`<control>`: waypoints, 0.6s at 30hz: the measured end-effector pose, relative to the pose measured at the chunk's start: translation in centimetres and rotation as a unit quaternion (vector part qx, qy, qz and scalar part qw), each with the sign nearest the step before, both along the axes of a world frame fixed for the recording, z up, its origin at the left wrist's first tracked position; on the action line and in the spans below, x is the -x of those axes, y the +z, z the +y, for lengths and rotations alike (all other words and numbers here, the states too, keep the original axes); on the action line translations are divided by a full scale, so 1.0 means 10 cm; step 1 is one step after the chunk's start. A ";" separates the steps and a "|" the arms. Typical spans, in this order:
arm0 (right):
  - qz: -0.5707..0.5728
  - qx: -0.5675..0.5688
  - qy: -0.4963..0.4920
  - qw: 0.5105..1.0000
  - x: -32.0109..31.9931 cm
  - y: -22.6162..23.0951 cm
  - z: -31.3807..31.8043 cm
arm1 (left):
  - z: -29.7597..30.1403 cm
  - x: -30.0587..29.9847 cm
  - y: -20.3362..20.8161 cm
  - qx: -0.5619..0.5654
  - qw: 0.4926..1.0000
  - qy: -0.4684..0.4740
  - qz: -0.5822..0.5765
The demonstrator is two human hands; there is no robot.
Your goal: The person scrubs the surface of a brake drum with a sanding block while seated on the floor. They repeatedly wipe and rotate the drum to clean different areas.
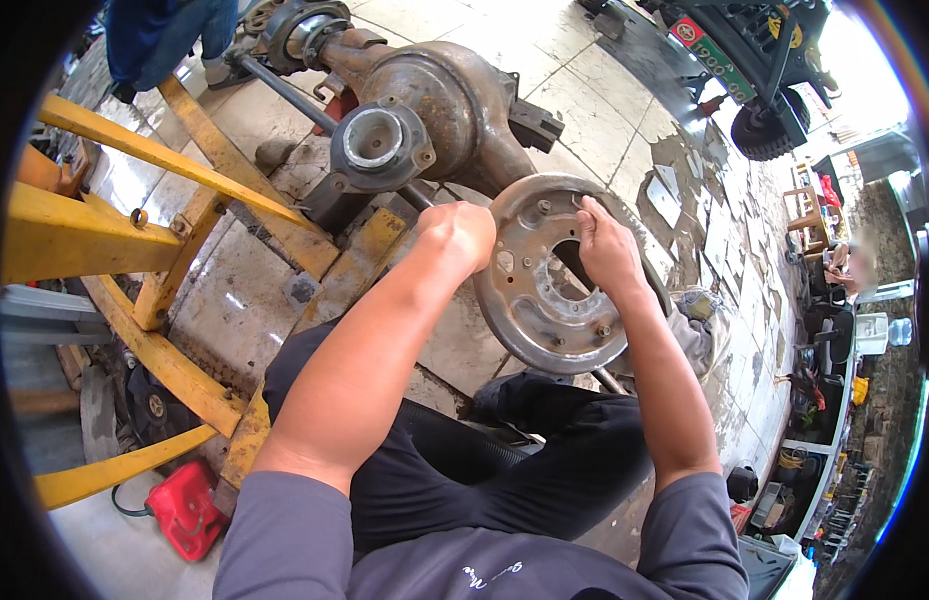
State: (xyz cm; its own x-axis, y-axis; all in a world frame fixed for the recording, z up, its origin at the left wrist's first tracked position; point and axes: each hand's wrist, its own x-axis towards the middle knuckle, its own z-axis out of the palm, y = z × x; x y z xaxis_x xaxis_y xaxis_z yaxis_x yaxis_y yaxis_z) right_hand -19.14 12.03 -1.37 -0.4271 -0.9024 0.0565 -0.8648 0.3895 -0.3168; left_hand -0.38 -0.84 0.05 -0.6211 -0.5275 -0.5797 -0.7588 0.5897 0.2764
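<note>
A round, rusty brake backing plate is tilted above my lap, with a large hole and several bolts showing on its face. My left hand is closed at the plate's left rim, its fingertips mostly hidden. Across the upper right of the plate, my right hand grips it beside the central hole, fingers pointing up. Just beyond lies a rusty axle housing with a bulging round middle. In front of that housing, a round flange with a wide bore faces me, near my left hand.
A yellow steel frame fills the left side, with a red plastic container below it. Someone in blue trousers stands at the far left. Broken tiles cover the floor rightward; a vehicle tyre is at the far right.
</note>
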 end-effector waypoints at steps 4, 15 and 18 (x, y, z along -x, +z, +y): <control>0.025 0.002 0.012 1.000 0.00 -0.08 0.09 | 0.03 0.02 0.02 0.007 1.000 -0.008 0.004; 0.086 -0.056 0.112 0.988 -0.11 -0.50 0.09 | 0.02 0.02 0.00 0.002 1.000 -0.001 -0.008; 0.103 -0.050 0.111 0.987 -0.02 -0.50 0.09 | 0.01 0.05 0.00 -0.003 1.000 -0.002 -0.007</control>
State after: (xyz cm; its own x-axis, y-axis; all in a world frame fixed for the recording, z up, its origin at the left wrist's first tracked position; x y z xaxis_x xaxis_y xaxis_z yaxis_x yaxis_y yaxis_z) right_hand -18.90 12.89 -6.40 -0.2072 -0.9779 0.0267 -0.9744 0.2039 -0.0943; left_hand -0.88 -0.70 0.06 -0.6145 -0.5214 -0.5921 -0.7605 0.5911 0.2687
